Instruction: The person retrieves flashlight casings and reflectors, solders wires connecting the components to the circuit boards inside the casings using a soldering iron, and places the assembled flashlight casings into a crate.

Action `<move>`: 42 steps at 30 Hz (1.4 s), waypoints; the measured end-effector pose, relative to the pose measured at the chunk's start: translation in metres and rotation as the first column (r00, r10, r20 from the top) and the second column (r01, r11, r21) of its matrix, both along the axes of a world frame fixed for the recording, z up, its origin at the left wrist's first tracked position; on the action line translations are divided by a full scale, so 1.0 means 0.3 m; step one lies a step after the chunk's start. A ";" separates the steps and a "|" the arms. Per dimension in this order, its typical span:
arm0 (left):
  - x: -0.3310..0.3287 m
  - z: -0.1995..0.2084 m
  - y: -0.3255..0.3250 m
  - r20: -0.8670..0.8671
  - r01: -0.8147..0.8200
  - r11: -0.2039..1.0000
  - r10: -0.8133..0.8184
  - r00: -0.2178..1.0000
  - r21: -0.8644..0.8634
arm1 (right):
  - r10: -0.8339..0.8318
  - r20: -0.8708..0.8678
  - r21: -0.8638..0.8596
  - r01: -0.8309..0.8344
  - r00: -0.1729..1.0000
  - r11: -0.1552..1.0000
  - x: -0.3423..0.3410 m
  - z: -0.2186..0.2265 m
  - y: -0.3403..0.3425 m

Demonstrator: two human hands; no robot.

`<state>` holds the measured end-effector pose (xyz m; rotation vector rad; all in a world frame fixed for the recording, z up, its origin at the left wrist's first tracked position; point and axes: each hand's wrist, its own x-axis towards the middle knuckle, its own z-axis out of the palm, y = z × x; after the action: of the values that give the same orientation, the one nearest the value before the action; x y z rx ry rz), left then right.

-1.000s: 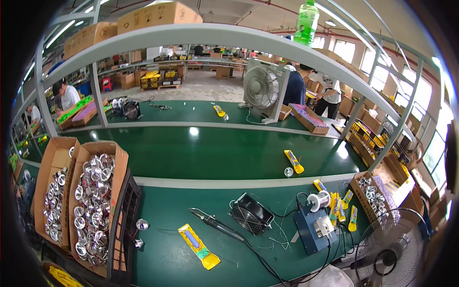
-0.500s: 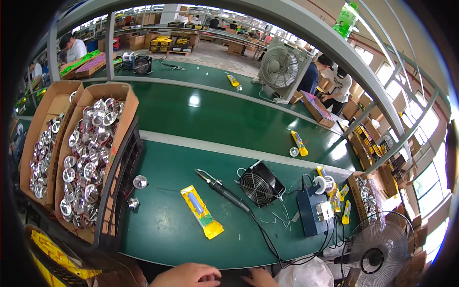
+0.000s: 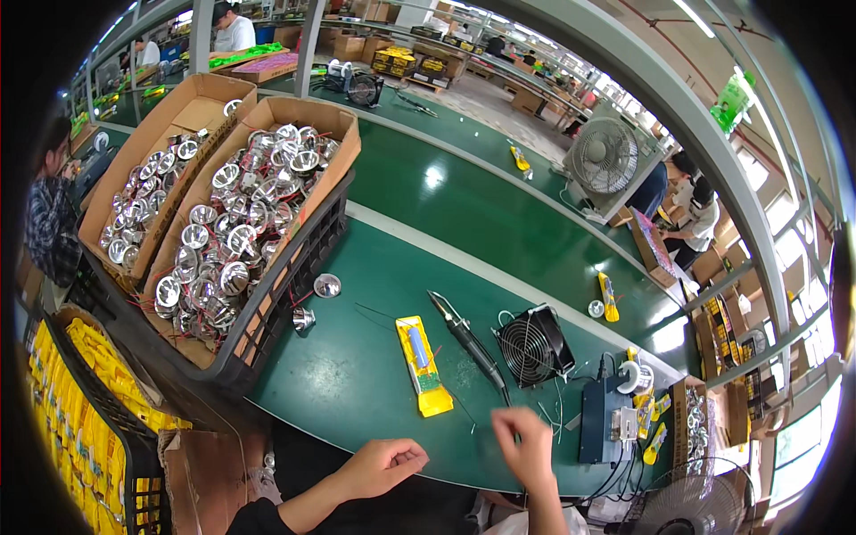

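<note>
My left hand is over the table's near edge, its fingers loosely curled together with nothing visible in them. Above the table to its right, my right hand is bent at the fingers, slightly smeared, with a gap between thumb and forefinger and nothing seen in it. Beyond both hands lies a yellow plastic casing holding a blue cylindrical battery and a small green circuit board. A soldering iron lies between that casing and a small black fan; my right hand is near its cable end.
Cardboard boxes of silver reflector cups sit in a black crate at left. Two loose cups lie beside it. A blue soldering station with solder spool stands right. Yellow casings fill a lower-left crate. Other people work farther off.
Both hands have risen from the lower edge into fuller view, the right one now above the table. The view has swung left, so the bench contents appear shifted right. The casing lies as before.
</note>
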<state>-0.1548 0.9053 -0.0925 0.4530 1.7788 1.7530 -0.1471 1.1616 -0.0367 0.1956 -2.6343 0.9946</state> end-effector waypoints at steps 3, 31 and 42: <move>0.005 0.019 0.009 -0.024 -0.055 0.998 0.056 0.998 0.018 | 0.077 -0.109 0.301 -0.041 0.991 0.953 -0.292 -0.031 0.010; -0.022 0.085 0.521 0.531 -0.571 0.565 0.256 0.807 0.595 | -0.235 0.223 -0.830 0.311 0.946 0.463 0.069 -0.170 -0.200; -0.126 0.167 0.253 0.030 -0.383 0.915 0.383 0.923 0.125 | -0.194 -0.174 -0.930 -0.096 0.966 0.355 -0.129 -0.169 -0.106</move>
<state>-0.1927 0.9813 -0.0423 0.1528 1.8506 2.1433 -0.1858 1.1300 -0.0875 -0.0468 -1.4199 2.1059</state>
